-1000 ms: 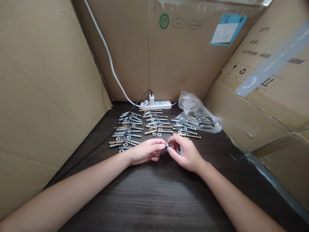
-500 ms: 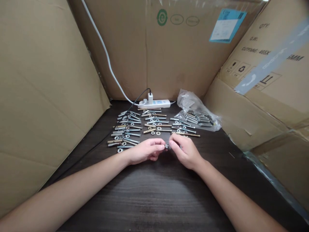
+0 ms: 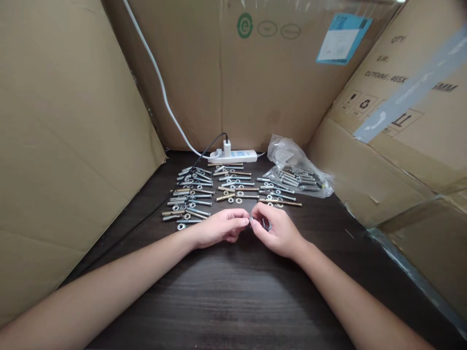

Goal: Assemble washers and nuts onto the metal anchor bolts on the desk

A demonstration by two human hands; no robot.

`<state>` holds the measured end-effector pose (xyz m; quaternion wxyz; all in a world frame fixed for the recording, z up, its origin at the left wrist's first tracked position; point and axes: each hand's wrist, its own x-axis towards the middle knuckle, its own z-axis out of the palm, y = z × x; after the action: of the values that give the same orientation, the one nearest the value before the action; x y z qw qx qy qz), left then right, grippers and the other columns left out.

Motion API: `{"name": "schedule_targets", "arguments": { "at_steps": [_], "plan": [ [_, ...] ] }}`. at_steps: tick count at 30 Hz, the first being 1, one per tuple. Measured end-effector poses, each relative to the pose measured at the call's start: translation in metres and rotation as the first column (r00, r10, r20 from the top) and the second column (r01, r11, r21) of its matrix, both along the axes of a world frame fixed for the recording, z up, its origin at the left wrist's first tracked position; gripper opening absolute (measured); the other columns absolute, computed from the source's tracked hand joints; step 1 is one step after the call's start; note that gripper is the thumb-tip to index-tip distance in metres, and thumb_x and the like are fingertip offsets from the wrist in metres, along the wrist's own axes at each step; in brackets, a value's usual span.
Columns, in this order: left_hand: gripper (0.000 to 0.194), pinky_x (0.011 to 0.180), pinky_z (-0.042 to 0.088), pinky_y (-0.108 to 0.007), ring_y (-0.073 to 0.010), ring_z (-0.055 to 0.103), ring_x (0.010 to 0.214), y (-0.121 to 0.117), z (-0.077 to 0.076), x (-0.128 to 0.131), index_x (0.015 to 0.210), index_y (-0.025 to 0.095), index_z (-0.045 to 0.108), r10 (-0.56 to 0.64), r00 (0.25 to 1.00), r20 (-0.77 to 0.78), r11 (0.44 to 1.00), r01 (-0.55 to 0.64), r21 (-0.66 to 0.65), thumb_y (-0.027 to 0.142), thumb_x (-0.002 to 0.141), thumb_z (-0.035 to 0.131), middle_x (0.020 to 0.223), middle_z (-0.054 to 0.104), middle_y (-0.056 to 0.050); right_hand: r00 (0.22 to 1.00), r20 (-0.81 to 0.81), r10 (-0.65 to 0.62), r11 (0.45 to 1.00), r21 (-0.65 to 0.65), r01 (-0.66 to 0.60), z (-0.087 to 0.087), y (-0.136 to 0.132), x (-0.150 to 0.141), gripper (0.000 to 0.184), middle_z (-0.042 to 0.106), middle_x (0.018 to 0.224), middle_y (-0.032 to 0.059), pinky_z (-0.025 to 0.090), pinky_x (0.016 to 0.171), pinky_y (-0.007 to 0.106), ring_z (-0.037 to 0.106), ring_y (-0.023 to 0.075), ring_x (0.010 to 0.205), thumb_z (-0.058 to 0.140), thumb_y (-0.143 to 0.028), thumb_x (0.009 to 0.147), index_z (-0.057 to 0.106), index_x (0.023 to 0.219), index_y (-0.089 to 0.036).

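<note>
A person's two hands meet above a dark table [image 3: 233, 301], a small metal part [image 3: 251, 221] pinched at the fingertips between them. The left hand [image 3: 223, 228] grips it from one side, thumb laid against a bent forefinger with little gap. The right hand [image 3: 275, 229] meets it from the other, thumb and forefinger drawn together at the tips but bowed apart behind, where a grey curved piece [image 3: 269, 226] shows; whether it joins the part cannot be told. The fingers hide most of the part. Beyond lie rows of bolts [image 3: 199, 202], with nuts and washers among them, and a clear bag [image 3: 288, 150].
</note>
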<state>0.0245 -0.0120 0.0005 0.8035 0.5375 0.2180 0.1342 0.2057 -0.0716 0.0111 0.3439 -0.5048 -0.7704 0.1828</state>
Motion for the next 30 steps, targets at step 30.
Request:
{"name": "schedule_targets", "arguments": {
  "at_steps": [30],
  "plan": [
    [0.030,0.050,0.020,-0.020,-0.0059,0.024,0.053,0.0004,-0.0003,-0.0011,0.090,0.015,0.054,0.010,1.000,0.007,1.000,-0.010,-0.016,0.041,0.080,0.066,0.062,0.032,0.007,0.997,0.073,0.006,0.999,0.031,-0.008,-0.0019,0.0017,0.0006,0.036,0.042,0.054,-0.0026,0.030,0.054,0.024,0.040,0.0098,0.051,0.041,-0.030,0.092,0.041,0.057,-0.019]
  ]
}}
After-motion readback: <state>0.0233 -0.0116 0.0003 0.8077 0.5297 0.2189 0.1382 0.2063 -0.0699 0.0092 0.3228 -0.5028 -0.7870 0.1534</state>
